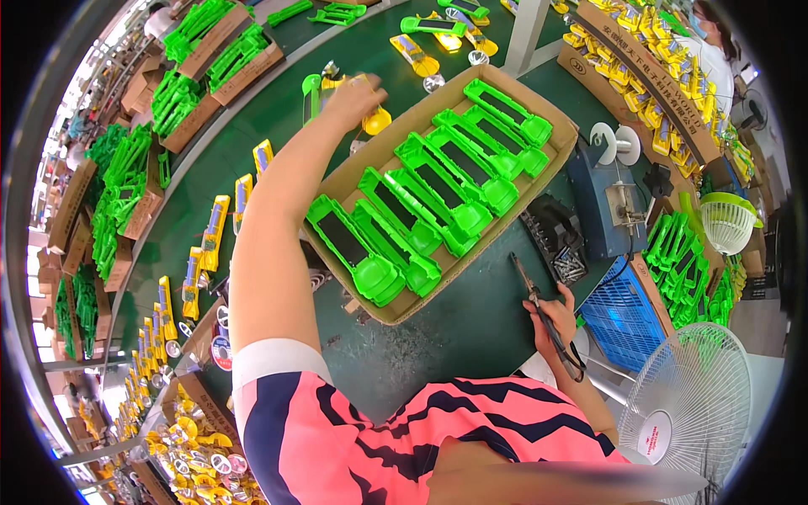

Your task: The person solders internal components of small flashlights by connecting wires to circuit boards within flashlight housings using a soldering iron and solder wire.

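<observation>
Soldering iron (534,295) in our right hand (560,316), grip wrapped round the dark handle, its tip over the bench (471,311) near the black tray (547,222). Up top, our left hand (352,101) is at a yellow piece (376,120) off the carton's (562,139) far side; whether it's pinching anything, we can't tell. Good form here: keep that tip clear of the green housings (376,278) and our bare forearm (273,227).

Wears a coral-pink top (383,438) with jagged navy stripes. Has a short left sleeve (273,414) panelled in navy, finished with a broad white cuff (279,358).
</observation>
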A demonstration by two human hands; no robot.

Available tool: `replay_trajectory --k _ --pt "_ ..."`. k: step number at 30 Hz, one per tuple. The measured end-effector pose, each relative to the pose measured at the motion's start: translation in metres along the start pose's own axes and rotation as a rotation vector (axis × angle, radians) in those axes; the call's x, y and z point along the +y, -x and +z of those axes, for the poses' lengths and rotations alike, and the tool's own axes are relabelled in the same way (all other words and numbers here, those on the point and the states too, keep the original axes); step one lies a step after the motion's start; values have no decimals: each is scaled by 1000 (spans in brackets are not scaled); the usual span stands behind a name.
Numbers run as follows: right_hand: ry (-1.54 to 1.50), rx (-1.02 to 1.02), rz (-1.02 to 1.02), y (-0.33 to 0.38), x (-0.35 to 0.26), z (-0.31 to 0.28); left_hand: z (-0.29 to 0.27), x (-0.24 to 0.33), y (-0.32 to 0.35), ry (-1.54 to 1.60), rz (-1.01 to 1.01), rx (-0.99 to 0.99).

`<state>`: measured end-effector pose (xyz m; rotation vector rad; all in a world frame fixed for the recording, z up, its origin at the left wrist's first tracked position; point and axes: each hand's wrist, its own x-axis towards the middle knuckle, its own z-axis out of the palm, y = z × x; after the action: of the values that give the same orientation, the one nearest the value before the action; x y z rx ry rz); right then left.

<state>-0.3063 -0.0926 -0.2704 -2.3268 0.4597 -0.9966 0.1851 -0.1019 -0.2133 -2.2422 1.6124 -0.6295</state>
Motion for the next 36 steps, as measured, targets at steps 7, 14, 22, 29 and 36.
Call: replay_trajectory --k 7,14,22,29,36 --pt "18 -26 -11 -18 -7 -6 -45 -35 -17 39 481 276" --pt "48 36 -71 -133 -9 -4 -252 9 115 81 284 61" --pt "531 -312 -40 -220 65 70 -248 171 318 530 178 -669" --pt "413 -248 274 -239 60 44 -209 190 382 921 -246 -17" --pt "-14 -178 -150 -111 -41 -10 -202 212 390 773 -238 -84"
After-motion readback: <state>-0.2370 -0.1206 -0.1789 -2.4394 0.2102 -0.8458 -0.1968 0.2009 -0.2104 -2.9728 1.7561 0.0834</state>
